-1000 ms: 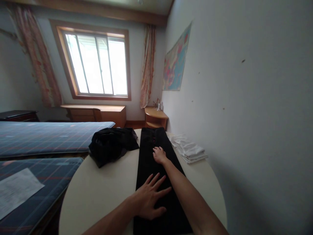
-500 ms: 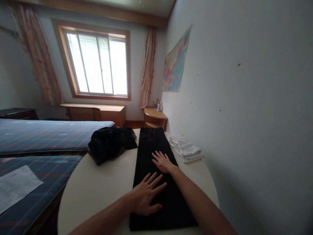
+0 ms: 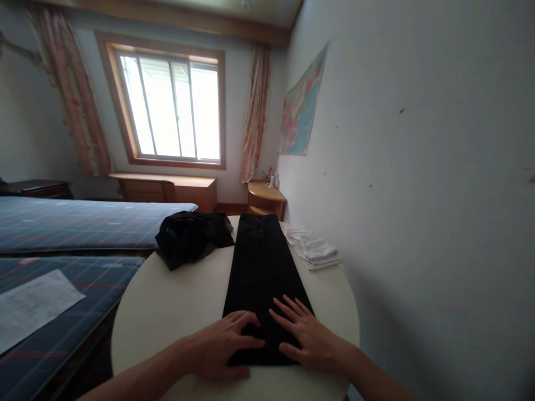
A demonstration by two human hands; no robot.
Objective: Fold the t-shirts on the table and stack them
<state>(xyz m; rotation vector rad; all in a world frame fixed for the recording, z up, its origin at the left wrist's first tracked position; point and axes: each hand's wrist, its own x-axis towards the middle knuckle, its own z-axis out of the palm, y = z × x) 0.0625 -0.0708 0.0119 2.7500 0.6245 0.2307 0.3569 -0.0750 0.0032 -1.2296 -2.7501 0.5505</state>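
Observation:
Folded black trousers (image 3: 262,267) lie flat and lengthwise on a round white table (image 3: 167,312), the waist at the far end. My left hand (image 3: 221,342) is at their near left edge, fingers bent and thumb apart. It is slightly blurred, and I see no cloth pinched in it. On the near right part of the trousers rests my right hand (image 3: 307,337), palm down with its fingers spread.
A crumpled black garment (image 3: 190,236) lies at the table's far left, and folded white cloths (image 3: 313,248) sit at its right near the wall. To the left are plaid mattresses (image 3: 100,225), one bearing a paper sheet (image 3: 37,303). Wooden furniture (image 3: 194,189) stands below the window.
My right hand has slid back toward me from the middle of the trousers to their near right side. My left hand has shifted left and nearer, its fingers now more bent.

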